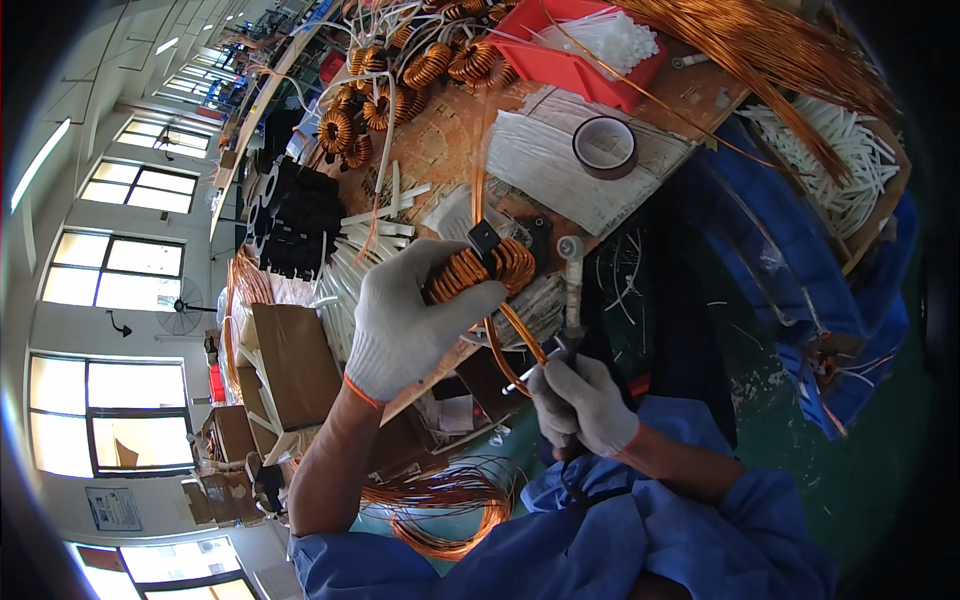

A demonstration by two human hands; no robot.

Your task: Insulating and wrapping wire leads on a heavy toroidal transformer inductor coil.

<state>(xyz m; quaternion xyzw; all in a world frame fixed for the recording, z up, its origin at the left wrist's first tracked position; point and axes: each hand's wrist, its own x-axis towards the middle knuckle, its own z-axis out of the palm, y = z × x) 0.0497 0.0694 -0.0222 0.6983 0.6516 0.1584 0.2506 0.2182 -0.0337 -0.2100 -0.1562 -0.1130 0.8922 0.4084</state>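
My left hand (400, 320), in a white knit glove, is closed around a ring-shaped copper coil (465, 275) with a black block (485, 238) on its rim. Thick copper wire ends (520, 328) loop from the coil down toward my right. There my right hand (585, 405), gloved too, is closed on a dark-handled tool (568, 450), mostly hidden by the fingers. Beside those fingers the wire meets a short white sleeve (518, 383). Whether the tool grips the wire cannot be made out. More copper wire (478, 190) rises above the coil.
A metal post (572, 280) stands at the bench edge. On the bench (440, 140) are finished coils (385, 105), a tape roll (604, 147), a red bin (590, 85) and black parts (295, 220). Long copper wires (760, 50) overhang the right; a box of white tubes (830, 150) sits beyond.
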